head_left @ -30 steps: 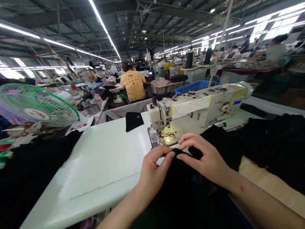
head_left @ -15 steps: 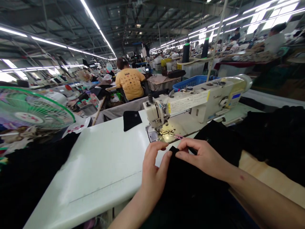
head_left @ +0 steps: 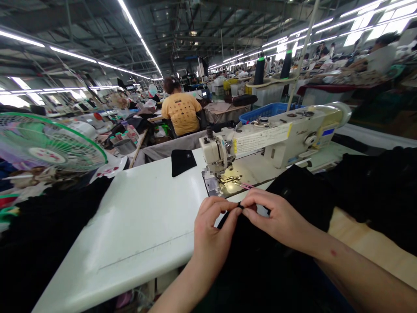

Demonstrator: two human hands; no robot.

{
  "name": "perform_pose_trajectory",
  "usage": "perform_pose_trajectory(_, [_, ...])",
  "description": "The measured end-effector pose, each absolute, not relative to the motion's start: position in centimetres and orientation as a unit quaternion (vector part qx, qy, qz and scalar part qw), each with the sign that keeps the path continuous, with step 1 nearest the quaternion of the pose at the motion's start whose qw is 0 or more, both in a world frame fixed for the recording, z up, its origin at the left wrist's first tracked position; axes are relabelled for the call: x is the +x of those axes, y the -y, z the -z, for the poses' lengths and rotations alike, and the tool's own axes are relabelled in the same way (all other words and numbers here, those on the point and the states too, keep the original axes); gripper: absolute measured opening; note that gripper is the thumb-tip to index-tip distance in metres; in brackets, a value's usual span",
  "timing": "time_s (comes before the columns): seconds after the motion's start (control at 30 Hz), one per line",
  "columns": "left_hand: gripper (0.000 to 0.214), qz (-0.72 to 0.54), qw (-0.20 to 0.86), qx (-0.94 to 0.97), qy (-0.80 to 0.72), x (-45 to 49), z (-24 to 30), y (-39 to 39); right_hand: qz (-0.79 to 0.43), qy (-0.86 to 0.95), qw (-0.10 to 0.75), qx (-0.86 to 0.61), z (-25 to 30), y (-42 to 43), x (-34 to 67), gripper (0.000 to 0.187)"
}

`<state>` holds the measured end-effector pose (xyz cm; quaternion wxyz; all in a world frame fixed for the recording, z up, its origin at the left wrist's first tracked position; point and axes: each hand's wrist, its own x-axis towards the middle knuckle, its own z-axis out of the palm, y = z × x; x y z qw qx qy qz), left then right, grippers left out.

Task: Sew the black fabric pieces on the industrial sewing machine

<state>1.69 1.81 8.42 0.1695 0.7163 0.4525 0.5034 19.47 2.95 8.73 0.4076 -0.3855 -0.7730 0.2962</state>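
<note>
Head view. Black cloth [head_left: 249, 252]: directly in front of the wearer, top edge pinched up between the two hands, remainder dropping toward the lap. Left hand [head_left: 215, 224]: thumb and forefinger closed on the edge from the left. Right hand [head_left: 276, 213]: thumb and fingers closed on the same edge from the right. Fingertips almost meet, so neither hand is clearly nearer the cloth.

Axis: pinched fold is short, appears to run roughly crosswise, hand to hand. Long axis of the whole piece cannot be told; the black merges into shadow below.

Key relation: the sewing machine's head [head_left: 215, 154] lies beyond the pinch and somewhat left, on the left hand's side; cloth edge and machine are apart. A pink-handled tool [head_left: 245, 185] lies just past the right hand's fingers. Farther off, a small black piece [head_left: 183, 163] lies flat on the worktop [head_left: 146, 217], left of the machine.
</note>
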Motion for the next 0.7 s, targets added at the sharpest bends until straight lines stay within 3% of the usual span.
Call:
perform_pose_trajectory(0.27, [0.009,-0.527,0.301,0.618,-0.500,-2.0,-10.1,-2.9,-0.215,0.836,0.345,-0.369,-8.5,-3.9,21.4,0.018])
perform_pose_trajectory(0.5, [0.022,-0.555,0.356,0.541,-0.522,-4.1,-9.7,-2.6,-0.331,0.753,0.411,-0.393,-8.3,-4.4,21.1,0.019])
perform_pose_trajectory(0.7, [0.025,-0.557,0.341,0.537,-0.534,-4.9,-9.4,-2.2,-0.399,0.663,0.476,-0.417,-8.6,-4.2,19.8,0.020])
